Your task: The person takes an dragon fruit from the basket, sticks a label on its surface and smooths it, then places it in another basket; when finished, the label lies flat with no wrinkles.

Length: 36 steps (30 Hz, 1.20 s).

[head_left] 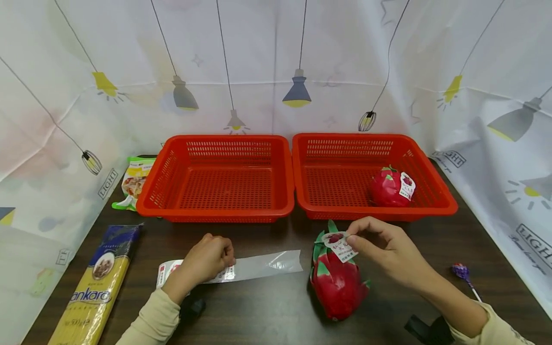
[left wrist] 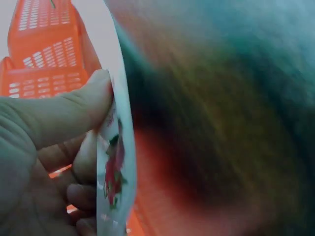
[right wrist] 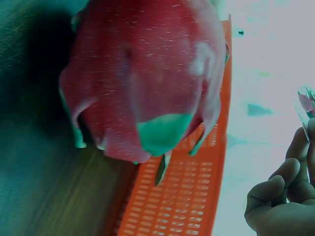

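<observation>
A red dragon fruit (head_left: pixel 338 290) with green scales lies on the dark table; the right wrist view shows its scaly skin (right wrist: pixel 138 73) up close. Over its leafy end, my right hand (head_left: pixel 385 247) pinches a white printed label (head_left: pixel 342 247) between thumb and fingers. The label overlaps the fruit in the head view. My left hand (head_left: pixel 206 261) grips a clear strip of stickers (head_left: pixel 269 266) left of the fruit. In the left wrist view the thumb presses on the strip (left wrist: pixel 117 162), which bears a dragon fruit picture. Its middle is hidden under the hand.
Two red baskets stand behind, the left basket (head_left: pixel 215 213) and the right basket (head_left: pixel 340 211). Inside the right one sits a labelled dragon fruit (head_left: pixel 385 189). A spaghetti pack (head_left: pixel 92 292) and a green food bag (head_left: pixel 135 179) lie left, a lollipop (head_left: pixel 461 271) right.
</observation>
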Each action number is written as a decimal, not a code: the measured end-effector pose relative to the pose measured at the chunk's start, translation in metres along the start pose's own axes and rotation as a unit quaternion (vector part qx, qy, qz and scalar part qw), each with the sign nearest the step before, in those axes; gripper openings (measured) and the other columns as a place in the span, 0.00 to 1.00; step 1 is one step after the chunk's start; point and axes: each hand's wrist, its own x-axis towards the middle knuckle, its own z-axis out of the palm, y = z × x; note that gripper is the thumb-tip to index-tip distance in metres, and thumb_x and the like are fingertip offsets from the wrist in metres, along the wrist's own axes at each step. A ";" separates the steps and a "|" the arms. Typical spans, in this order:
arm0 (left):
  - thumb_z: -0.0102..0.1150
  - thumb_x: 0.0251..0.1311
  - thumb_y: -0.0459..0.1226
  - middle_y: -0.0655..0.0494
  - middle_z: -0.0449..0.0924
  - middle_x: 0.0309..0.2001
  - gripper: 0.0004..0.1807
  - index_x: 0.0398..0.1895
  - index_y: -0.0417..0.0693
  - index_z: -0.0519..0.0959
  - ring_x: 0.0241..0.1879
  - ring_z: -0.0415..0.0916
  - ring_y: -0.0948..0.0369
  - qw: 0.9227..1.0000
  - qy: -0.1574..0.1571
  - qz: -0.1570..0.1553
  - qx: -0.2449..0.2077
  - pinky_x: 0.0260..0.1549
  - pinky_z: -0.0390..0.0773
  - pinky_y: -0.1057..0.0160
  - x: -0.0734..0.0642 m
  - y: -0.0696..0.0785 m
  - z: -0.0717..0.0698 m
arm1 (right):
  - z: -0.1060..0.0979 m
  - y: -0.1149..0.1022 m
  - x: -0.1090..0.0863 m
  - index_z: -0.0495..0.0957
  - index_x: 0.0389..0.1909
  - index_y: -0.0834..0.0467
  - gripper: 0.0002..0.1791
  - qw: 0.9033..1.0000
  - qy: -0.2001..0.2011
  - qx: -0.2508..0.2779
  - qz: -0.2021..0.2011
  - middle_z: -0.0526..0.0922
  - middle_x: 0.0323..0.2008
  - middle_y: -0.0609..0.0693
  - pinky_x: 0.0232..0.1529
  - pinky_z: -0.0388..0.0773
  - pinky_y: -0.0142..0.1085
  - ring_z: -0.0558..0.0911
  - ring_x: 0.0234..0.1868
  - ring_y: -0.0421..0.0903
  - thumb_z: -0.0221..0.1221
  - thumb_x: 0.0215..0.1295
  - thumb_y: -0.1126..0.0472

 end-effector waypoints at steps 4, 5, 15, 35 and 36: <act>0.77 0.51 0.37 0.63 0.72 0.23 0.17 0.16 0.57 0.76 0.29 0.67 0.59 0.996 0.044 0.030 0.071 0.30 0.69 0.63 -0.001 0.006 0.001 | -0.002 0.004 -0.005 0.78 0.47 0.55 0.09 1.000 0.021 -0.012 0.011 0.79 0.37 0.42 0.34 0.80 0.33 0.79 0.34 0.41 0.56 0.72 0.70; 0.77 0.51 0.37 0.62 0.72 0.24 0.16 0.16 0.57 0.76 0.29 0.67 0.58 0.994 0.051 0.040 0.084 0.30 0.69 0.62 -0.001 0.007 0.001 | -0.002 0.005 -0.007 0.78 0.47 0.55 0.09 0.999 0.024 -0.014 0.016 0.79 0.37 0.42 0.35 0.80 0.33 0.79 0.34 0.41 0.57 0.72 0.69; 0.70 0.57 0.34 0.58 0.77 0.28 0.05 0.26 0.51 0.84 0.31 0.69 0.56 0.980 0.139 0.095 0.108 0.31 0.74 0.60 -0.005 0.045 -0.003 | -0.003 0.001 -0.013 0.79 0.46 0.59 0.05 0.997 0.054 -0.006 0.061 0.82 0.35 0.40 0.35 0.82 0.32 0.82 0.32 0.42 0.58 0.73 0.67; 0.62 0.69 0.40 0.57 0.73 0.24 0.10 0.30 0.47 0.84 0.26 0.65 0.75 0.895 0.058 0.159 -0.413 0.24 0.68 0.77 -0.015 0.182 0.053 | 0.013 0.001 -0.046 0.78 0.42 0.58 0.04 0.993 0.026 0.071 0.092 0.82 0.35 0.44 0.34 0.80 0.35 0.80 0.34 0.45 0.55 0.73 0.68; 0.62 0.69 0.40 0.58 0.72 0.23 0.11 0.28 0.47 0.84 0.26 0.64 0.76 0.897 0.053 0.155 -0.411 0.24 0.67 0.77 -0.015 0.183 0.055 | 0.012 0.003 -0.048 0.78 0.42 0.58 0.05 0.994 0.025 0.065 0.090 0.81 0.35 0.45 0.34 0.79 0.35 0.80 0.35 0.45 0.55 0.74 0.67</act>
